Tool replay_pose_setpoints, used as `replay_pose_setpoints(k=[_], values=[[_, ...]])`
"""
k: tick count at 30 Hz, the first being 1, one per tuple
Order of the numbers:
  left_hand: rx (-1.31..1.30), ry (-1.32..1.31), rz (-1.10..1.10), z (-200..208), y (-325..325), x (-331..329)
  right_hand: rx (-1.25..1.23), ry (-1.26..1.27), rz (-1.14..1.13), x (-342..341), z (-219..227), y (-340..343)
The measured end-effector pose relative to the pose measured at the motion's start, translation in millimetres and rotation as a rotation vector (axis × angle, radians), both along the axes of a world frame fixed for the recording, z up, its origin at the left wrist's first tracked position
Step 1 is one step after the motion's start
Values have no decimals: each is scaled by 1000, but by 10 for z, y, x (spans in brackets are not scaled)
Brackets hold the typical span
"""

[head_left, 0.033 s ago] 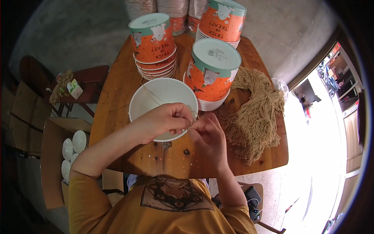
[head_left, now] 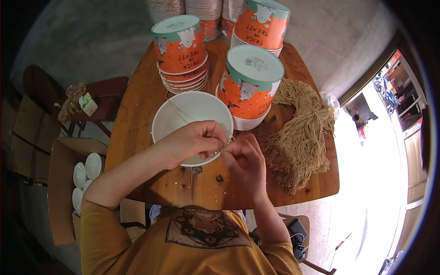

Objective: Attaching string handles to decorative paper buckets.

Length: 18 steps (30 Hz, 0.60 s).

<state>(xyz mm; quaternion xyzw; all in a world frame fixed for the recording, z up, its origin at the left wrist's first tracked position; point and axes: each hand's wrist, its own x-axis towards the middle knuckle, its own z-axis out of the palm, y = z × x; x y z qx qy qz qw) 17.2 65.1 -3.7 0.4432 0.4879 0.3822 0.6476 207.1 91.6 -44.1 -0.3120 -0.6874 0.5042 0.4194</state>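
Probably, small, even pulls suit this close fingertip work best: the left hand (head_left: pixel 205 139) and right hand (head_left: pixel 245 158) are both pinched on the thin string (head_left: pixel 179 112) at the near right rim of the white bucket (head_left: pixel 169 120), and a light touch should spare that rim from bending. Steadying the bucket on the table (head_left: pixel 137 110) and leaving the loose length slack would help avoid snags. The string is tan and trails over the bucket's round mouth, which faces up, pale and smooth inside; fingers hide whether it is knotted or threaded through.
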Motion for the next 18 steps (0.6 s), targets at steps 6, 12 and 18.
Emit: replay_pose_setpoints(k=[6, 12, 18], values=[[-126, -119, 65, 46, -6, -25, 626, -96, -224, -101, -124, -23], [-230, -197, 87, 94, -33, -29, 907, -291, -279, -65, -77, -97], [-72, 28, 62, 65, -12, 10, 987, -415, -192, -38, 15, -136]])
